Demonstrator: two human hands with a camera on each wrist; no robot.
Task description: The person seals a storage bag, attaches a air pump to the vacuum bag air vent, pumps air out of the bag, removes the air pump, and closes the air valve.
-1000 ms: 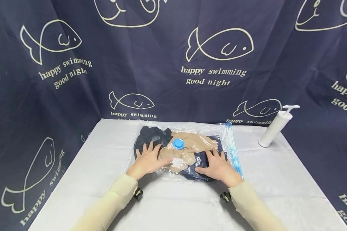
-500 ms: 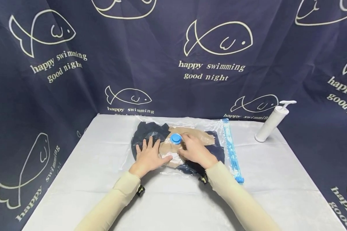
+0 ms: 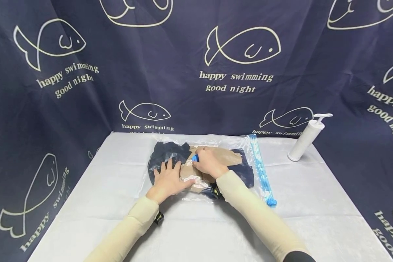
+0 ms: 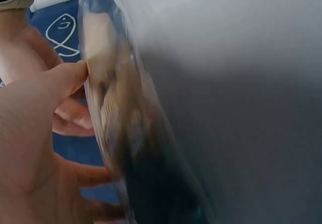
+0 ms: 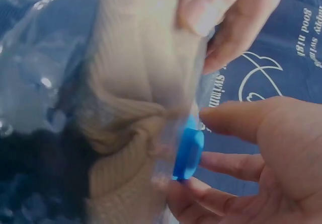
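The clear zip bag (image 3: 209, 140), packed with a dark garment (image 3: 166, 154) and tan ribbed knitwear (image 3: 227, 154), lies flat near the back of the white-covered tabletop (image 3: 196, 233). The right hand (image 3: 210, 162) has its grip around the bag's blue valve cap (image 5: 188, 153), fingertips pinching its rim. The left hand (image 3: 168, 183) has a released grip, fingers spread over the bag's near left part. A white hand pump (image 3: 304, 141) (its T-handle uppermost) stands to the right, beyond the blue zip strip (image 3: 261, 170).
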